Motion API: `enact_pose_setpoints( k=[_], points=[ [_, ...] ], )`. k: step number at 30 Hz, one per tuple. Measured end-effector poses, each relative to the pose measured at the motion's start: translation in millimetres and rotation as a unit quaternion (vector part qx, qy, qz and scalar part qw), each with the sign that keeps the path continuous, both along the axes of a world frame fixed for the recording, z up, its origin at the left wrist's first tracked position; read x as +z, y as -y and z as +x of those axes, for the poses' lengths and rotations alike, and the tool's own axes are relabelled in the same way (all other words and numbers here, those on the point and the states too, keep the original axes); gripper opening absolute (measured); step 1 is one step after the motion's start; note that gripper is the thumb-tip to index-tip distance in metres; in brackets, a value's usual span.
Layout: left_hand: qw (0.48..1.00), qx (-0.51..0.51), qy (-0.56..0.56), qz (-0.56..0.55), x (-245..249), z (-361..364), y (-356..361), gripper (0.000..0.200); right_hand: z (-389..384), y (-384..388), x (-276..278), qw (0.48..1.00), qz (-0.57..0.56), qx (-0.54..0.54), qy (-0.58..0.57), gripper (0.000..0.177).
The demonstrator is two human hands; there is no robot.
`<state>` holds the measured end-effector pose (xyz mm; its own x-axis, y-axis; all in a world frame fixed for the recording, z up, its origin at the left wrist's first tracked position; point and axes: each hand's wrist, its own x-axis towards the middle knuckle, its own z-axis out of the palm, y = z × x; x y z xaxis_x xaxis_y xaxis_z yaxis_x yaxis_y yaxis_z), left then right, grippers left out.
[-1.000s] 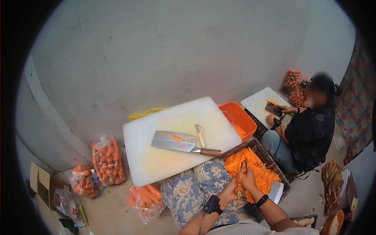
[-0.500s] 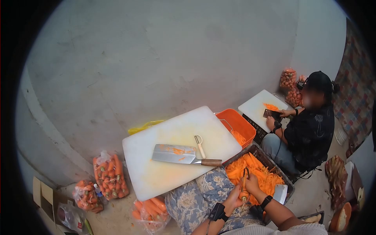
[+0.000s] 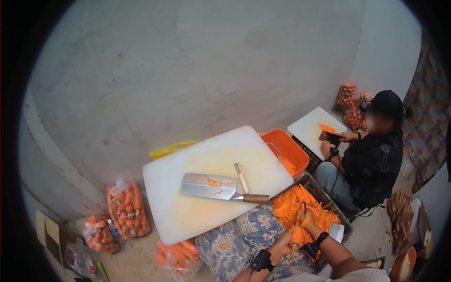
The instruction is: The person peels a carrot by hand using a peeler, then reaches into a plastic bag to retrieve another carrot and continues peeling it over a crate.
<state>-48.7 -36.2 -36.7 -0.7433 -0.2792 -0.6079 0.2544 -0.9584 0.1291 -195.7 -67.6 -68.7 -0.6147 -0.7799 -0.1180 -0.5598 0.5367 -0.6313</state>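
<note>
Low in the head view, my left hand [image 3: 282, 244] is closed around a carrot [image 3: 296, 238], which is held with its stem end toward me. My right hand [image 3: 308, 221] grips a dark, loop-shaped peeler [image 3: 301, 211] just above the carrot. Both hands are over a dark crate [image 3: 346, 217] filled with carrot peelings and carrots [image 3: 289, 202]. On the white cutting board [image 3: 188, 214] in front of me lie a cleaver [image 3: 209, 186] with orange shreds on its blade and a pale-handled peeler [image 3: 241, 177].
Behind the board stands an orange bucket [image 3: 291, 148]. Bags of carrots [image 3: 128, 209] sit on the floor at left, beside a cardboard box [image 3: 49, 235]. At right, a co-worker [image 3: 371, 160] cuts carrot on another board [image 3: 307, 129]. Another blade [image 3: 336, 231] rests at the crate's edge.
The carrot has tilted and turned in my left hand, showing more of its body. My right hand has shifted slightly right with the peeler. The camera view has moved a little.
</note>
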Motion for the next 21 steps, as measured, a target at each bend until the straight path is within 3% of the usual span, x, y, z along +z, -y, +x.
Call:
enact_pose_setpoints(
  k=[2,4,6,10,13,15,19,21],
  points=[
    [0.998,-0.005,-0.055,0.006,-8,4,-1,0.041,-5,-4,-5,1.000,0.009,0.014,-0.003,0.030],
    [0.999,0.015,-0.030,0.024,-5,5,-1,0.042,-4,5,-6,0.999,-0.002,0.046,-0.003,0.028],
    [0.998,0.002,-0.057,0.004,-8,4,-1,0.043,-6,4,-4,0.997,-0.017,0.047,0.065,0.028],
    [0.998,-0.036,-0.045,-0.023,-11,4,-2,0.044,-32,7,-25,1.000,0.000,0.020,0.003,0.033],
    [0.997,-0.060,-0.041,0.019,-5,3,-3,0.047,-43,1,-35,0.997,-0.026,0.033,0.066,0.036],
    [0.997,-0.061,-0.048,0.014,-4,5,-2,0.048,-48,2,-38,0.988,0.015,0.025,0.150,0.034],
    [0.996,-0.072,-0.043,-0.011,-8,4,-3,0.050,-52,-2,-38,0.978,0.015,-0.028,0.206,0.033],
    [0.995,-0.083,-0.051,0.007,0,6,-2,0.049,-54,0,-33,0.919,-0.004,-0.166,0.358,0.024]
  ],
)
